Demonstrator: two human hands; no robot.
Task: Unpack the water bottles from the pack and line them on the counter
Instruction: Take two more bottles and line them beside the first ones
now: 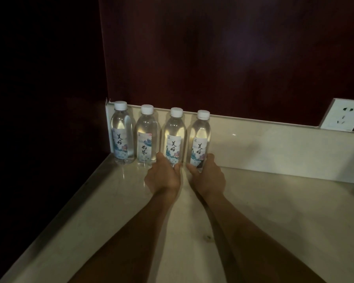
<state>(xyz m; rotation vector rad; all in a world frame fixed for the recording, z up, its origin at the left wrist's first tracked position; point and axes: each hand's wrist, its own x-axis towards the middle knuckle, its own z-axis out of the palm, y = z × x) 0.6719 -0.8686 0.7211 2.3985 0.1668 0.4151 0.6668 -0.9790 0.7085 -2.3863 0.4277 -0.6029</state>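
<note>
Several clear water bottles with white caps and pale labels stand upright in a row along the back of the pale counter [264, 211], starting at its far left corner. My left hand [165, 175] grips the base of the third bottle [174, 137]. The fourth bottle [200, 139], at the right end of the row, has my right hand [207, 174] wrapped around its base. The first bottle [122, 133] and the second bottle [146, 137] stand untouched to the left. No pack is in view.
A low pale backsplash [274, 148] runs behind the bottles below a dark red wall. A white wall socket [342, 117] sits at the far right. The counter's left edge drops into darkness.
</note>
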